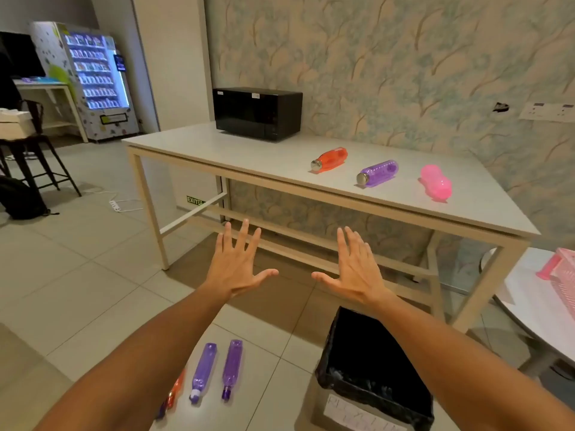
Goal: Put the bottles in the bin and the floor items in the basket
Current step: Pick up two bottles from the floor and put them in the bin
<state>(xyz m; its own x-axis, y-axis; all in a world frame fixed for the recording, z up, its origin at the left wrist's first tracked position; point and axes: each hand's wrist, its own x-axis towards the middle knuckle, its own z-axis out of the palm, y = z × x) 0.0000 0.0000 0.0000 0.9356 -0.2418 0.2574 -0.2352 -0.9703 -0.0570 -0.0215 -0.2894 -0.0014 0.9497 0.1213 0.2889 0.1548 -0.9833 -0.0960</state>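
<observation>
Spreading hands: both are held out in mid-air ahead of the body, palms down, with nothing gripped.
Left hand (pixel 237 265): fingers are straight and fanned wide, thumb stretched toward 3 o'clock; nothing is touched.
Right hand (pixel 354 266): fingers are straight and close together, thumb stretched toward 9 o'clock; nothing is touched.
Tabletop (pixel 217 150): a long pale surface on a cream frame is seen at 12 o'clock from the hands, set against a patterned wall.
Orange bottle (pixel 330 159): laid on its side on the tabletop, silver cap pointed toward 8 o'clock.
Purple bottle (pixel 378 172): laid on its side just to the 3 o'clock side of the orange bottle, apart from it, silver cap toward 8 o'clock.
Pink bottle (pixel 436 185): laid on its side further toward 3 o'clock on the same tabletop.
Microwave (pixel 257 112): a black box is stood at the back of the tabletop, toward 11 o'clock from the bottles.
Floor bottles: two purple ones (pixel 203 372) (pixel 232 368) are laid side by side on the tiles at 6 o'clock under the left forearm, caps toward the camera; an orange one (pixel 176 389) is partly hidden by that forearm.
Bin (pixel 342 331): a box lined with a black bag is stood on the floor at 5 o'clock, beneath the right forearm.
Basket (pixel 560 275): a pink slatted one is rested on a round white table at 3 o'clock, cut off by the picture's edge.
</observation>
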